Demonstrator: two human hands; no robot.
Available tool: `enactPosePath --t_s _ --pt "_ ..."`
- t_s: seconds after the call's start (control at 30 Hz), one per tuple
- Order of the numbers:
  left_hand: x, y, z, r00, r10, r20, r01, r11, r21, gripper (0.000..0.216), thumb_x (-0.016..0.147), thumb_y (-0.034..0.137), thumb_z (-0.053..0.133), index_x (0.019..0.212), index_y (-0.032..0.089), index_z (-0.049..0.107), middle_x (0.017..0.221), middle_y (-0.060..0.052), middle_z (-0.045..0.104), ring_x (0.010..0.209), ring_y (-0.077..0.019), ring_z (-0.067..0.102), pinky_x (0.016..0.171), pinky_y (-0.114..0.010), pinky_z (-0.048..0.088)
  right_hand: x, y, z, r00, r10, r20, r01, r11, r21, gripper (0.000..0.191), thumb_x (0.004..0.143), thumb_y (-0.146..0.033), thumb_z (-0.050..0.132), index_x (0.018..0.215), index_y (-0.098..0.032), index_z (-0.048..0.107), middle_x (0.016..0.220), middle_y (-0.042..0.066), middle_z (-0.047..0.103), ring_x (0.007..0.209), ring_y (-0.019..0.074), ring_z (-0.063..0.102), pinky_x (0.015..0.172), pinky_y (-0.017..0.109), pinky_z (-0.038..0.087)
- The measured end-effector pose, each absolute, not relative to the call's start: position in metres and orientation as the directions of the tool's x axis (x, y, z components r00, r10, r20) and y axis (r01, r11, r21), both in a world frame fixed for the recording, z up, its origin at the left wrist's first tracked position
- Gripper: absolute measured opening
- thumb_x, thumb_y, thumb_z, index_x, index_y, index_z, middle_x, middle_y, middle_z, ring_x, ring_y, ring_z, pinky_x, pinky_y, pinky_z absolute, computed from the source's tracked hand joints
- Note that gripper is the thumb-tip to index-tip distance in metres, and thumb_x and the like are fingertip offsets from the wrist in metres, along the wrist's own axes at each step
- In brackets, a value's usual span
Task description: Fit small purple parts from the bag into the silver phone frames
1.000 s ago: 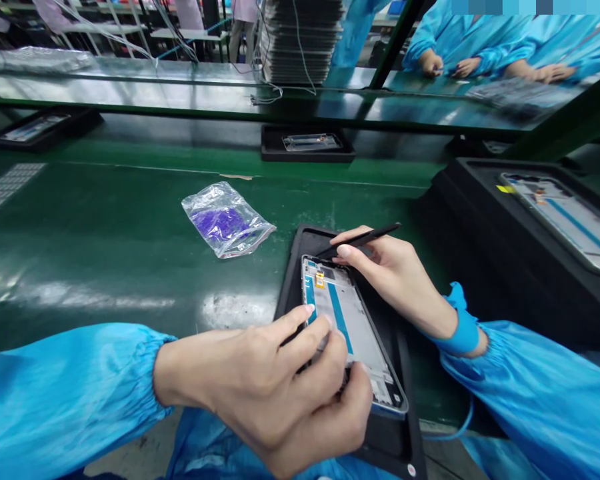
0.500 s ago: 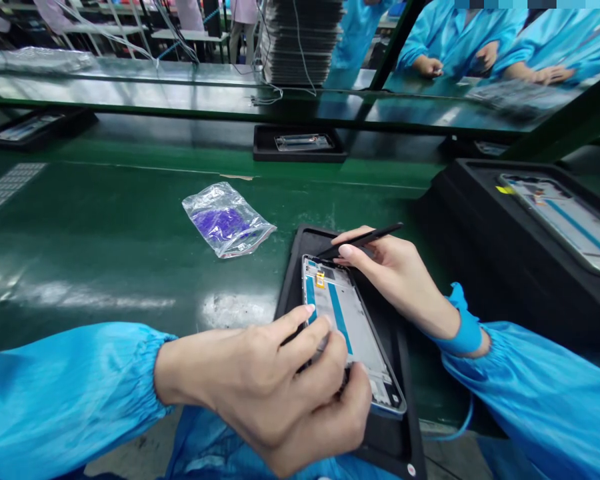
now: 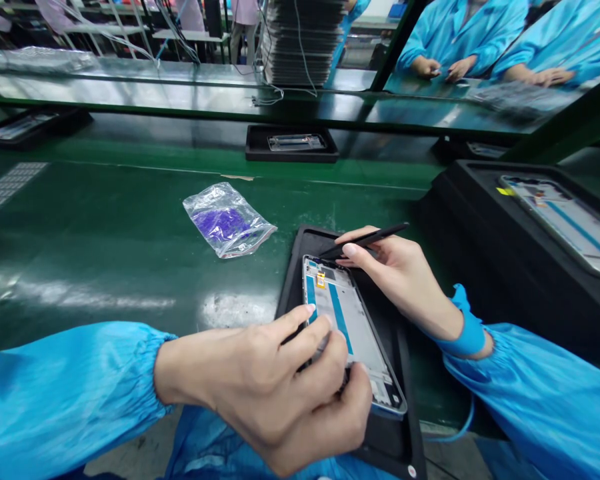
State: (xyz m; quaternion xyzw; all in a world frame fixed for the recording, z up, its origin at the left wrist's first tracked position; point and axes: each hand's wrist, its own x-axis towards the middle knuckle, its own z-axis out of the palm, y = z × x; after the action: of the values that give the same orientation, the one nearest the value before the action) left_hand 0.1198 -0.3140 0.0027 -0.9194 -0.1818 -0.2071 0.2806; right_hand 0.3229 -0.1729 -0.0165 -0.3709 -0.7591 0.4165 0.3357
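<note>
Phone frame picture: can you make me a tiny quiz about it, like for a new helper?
1. True or false: the right hand holds a thin black tool whose tip is at the far end of the phone frame.
2. What colour are the bits in the clear plastic bag? A) purple B) red C) yellow
3. Fill the gap: the phone frame lies in a black ____.
Key: 1 true; 2 A; 3 tray.
</note>
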Motion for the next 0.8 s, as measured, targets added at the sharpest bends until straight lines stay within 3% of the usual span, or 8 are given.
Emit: enactPosePath --t_s 0.13,0.5,0.8 --pt "0.1197 -0.3139 0.0031 0.846 0.218 0.486 0.451 -0.777 -0.438 0.027 0.099 0.025 0.053 0.117 0.011 0.069 0.102 -0.012 0.076 0.098 -0.0283 0.075 0.087 -0.044 0.065 0.3238 -0.1724 -0.0180 -0.510 0.837 0.200 0.303 0.392 -0.869 0.023 0.088 -0.046 0.069 0.094 -0.024 0.073 0.098 0.004 0.073 0.090 0.0240 0.072 0.078 0.038 0.063" --pt "0.1203 -0.3126 0.0013 0.838 0.200 0.508 0.441 -0.796 -0.415 0.030 0.098 0.029 0.056 0.115 0.007 0.069 0.100 -0.015 0.076 0.095 -0.0304 0.075 0.083 -0.045 0.065 0.3252 -0.1706 -0.0205 -0.560 0.757 0.337 0.396 0.601 -0.694 0.020 0.093 -0.039 0.062 0.098 -0.022 0.073 0.102 0.006 0.075 0.091 0.0238 0.071 0.078 0.037 0.058" --pt "0.1182 -0.3164 0.0030 0.827 0.255 0.502 0.481 -0.783 -0.395 0.027 0.100 0.026 0.054 0.113 0.007 0.068 0.104 -0.015 0.075 0.102 -0.0284 0.074 0.093 -0.044 0.063 0.3260 -0.1712 -0.0202 -0.555 0.766 0.324 0.408 0.590 -0.697 0.020 0.093 -0.039 0.063 0.095 -0.022 0.073 0.101 0.006 0.075 0.091 0.0241 0.072 0.080 0.038 0.060"
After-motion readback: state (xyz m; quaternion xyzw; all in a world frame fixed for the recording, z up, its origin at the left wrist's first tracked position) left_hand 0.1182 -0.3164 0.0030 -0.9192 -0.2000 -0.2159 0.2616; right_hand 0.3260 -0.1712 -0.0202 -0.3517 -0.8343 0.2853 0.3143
